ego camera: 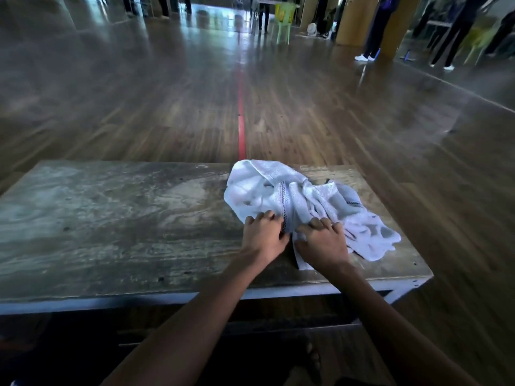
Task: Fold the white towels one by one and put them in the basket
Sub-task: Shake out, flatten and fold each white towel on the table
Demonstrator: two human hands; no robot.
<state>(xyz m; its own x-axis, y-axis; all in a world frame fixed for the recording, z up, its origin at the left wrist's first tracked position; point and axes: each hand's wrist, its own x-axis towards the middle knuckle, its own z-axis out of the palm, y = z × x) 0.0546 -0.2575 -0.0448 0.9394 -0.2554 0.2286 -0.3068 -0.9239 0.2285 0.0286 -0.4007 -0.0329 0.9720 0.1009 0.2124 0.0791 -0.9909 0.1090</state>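
- A crumpled white cotton towel with a dark dotted stitched band (292, 196) lies in a loose heap on the right half of the worn, grey-brown wooden counter (111, 218). It reaches from the far edge back toward the near one.
- The left grip (264, 235) sits at the towel's near-left margin. Its fingers are curled down into the cloth just beside the dotted band, and the thumb presses toward the same fold, so it pinches the fabric.
- The right grip (323, 243) sits just beside the left one, the two thumbs nearly touching. Its fingers are bent over a bunched ridge of the towel, with the thumb on the cloth below, holding that bunch.
- Most of the towel lies beyond and to the right of both grips. A narrow hemmed strip runs back between and under them toward the counter's near edge.
- The towel's right-hand end spreads flatter across the counter, to the right of the right grip and short of the counter's right corner.
- Both bare forearms reach in from the bottom of the view.
- Beyond the counter is a glossy wooden plank floor (334, 121) with a thin red line (241, 121) running away from it.
- At the far end stand a pale green plastic chair (284, 20) and several people, blurred.
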